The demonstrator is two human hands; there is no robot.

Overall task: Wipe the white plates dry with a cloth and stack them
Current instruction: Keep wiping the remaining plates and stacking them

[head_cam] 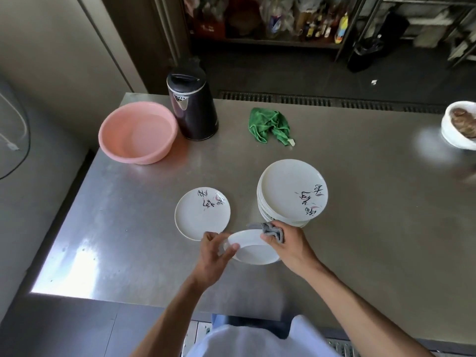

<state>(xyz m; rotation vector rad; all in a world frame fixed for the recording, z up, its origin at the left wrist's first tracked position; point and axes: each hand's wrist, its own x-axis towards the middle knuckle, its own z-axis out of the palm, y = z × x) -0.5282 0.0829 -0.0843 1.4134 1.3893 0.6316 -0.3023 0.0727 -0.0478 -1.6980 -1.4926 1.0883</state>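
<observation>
My left hand grips the left rim of a white plate, held tilted just above the steel table, underside toward me. My right hand holds a bunched grey cloth against the plate's far right edge. A single white plate with black brush writing lies flat on the table to the left of my hands. A stack of several larger white plates with the same writing stands to the right, just beyond my right hand.
On the steel table a pink basin sits at the far left beside a dark kettle. A green cloth lies crumpled at the back. A white bowl with brown food stands at the right edge.
</observation>
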